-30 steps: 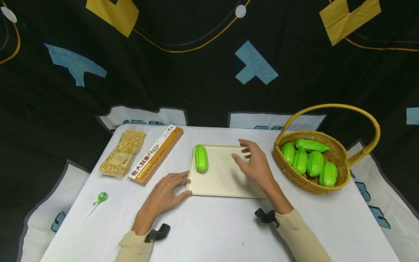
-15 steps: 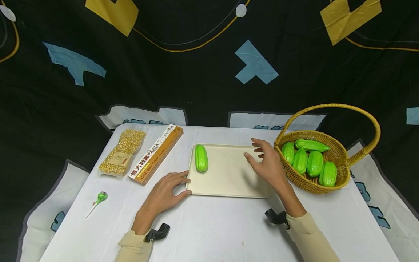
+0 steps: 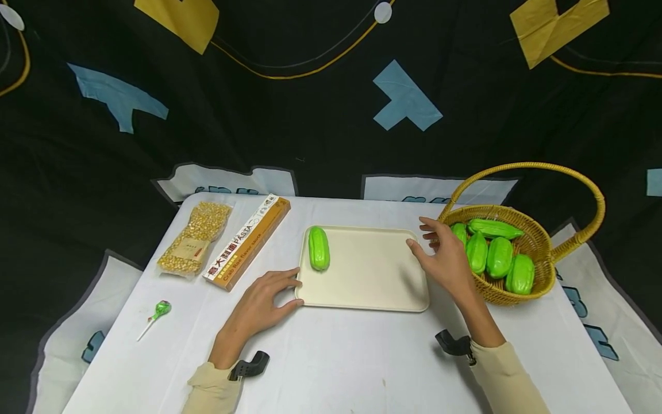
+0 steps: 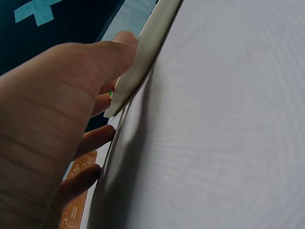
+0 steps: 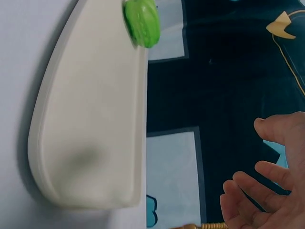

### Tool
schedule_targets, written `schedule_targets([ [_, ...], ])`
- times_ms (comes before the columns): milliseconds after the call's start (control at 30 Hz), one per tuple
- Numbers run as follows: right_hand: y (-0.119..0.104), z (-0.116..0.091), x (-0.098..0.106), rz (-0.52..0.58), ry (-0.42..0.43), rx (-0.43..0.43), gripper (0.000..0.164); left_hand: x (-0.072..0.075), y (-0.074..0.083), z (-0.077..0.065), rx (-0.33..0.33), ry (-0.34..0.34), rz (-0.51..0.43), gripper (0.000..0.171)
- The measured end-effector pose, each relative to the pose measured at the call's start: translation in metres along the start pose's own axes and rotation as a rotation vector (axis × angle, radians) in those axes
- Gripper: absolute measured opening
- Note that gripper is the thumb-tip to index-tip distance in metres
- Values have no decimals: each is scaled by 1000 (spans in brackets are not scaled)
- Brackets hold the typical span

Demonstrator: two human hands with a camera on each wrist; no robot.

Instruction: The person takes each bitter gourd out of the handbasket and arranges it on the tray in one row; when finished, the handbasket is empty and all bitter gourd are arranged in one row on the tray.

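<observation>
A cream rectangular tray (image 3: 372,270) lies on the white table, with one bright green, ridged, gourd-like vegetable (image 3: 318,248) at its left end. My left hand (image 3: 261,305) touches the tray's left side; in the left wrist view its thumb (image 4: 125,40) lies against the rim. Raised above the tray's right end, my right hand (image 3: 446,259) has its fingers loosely bent and holds nothing. Just beyond it stands a wicker basket (image 3: 544,253) with several more of the green vegetables (image 3: 499,257), one of them partly hidden by the hand.
Left of the tray lie a long pasta box (image 3: 248,244) and a clear bag of yellow corn kernels (image 3: 196,238). A green-wrapped lollipop (image 3: 161,309) is near the table's left edge. The basket's tall handle (image 3: 532,165) arches over it. A dark printed cloth (image 3: 331,132) hangs behind.
My right hand has moved right, from over the tray's middle right to beside the basket. My left hand stays at the tray's left edge, and the vegetables have not moved.
</observation>
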State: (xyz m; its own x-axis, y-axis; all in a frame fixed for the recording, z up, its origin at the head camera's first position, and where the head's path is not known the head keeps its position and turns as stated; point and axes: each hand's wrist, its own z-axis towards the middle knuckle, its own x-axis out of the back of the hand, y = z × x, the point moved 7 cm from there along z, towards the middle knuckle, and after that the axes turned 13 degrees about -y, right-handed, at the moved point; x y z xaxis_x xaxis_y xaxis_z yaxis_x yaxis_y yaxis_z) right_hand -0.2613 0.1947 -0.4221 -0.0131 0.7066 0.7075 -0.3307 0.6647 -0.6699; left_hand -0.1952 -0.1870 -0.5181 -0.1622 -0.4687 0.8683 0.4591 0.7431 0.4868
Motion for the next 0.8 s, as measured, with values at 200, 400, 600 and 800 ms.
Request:
schedule_targets([
  [200, 11, -5, 12, 0, 16, -35, 53, 1, 0, 0, 0, 5, -4, 40],
  [400, 23, -11, 22, -14, 35, -67, 51, 0, 1, 1, 1, -1, -9, 40],
  [600, 31, -15, 29, -3, 23, -66, 52, 1, 1, 0, 7, 1, -3, 41],
  [800, 37, -20, 39, -19, 28, -81, 54, 1, 2, 0, 13, -4, -6, 40],
])
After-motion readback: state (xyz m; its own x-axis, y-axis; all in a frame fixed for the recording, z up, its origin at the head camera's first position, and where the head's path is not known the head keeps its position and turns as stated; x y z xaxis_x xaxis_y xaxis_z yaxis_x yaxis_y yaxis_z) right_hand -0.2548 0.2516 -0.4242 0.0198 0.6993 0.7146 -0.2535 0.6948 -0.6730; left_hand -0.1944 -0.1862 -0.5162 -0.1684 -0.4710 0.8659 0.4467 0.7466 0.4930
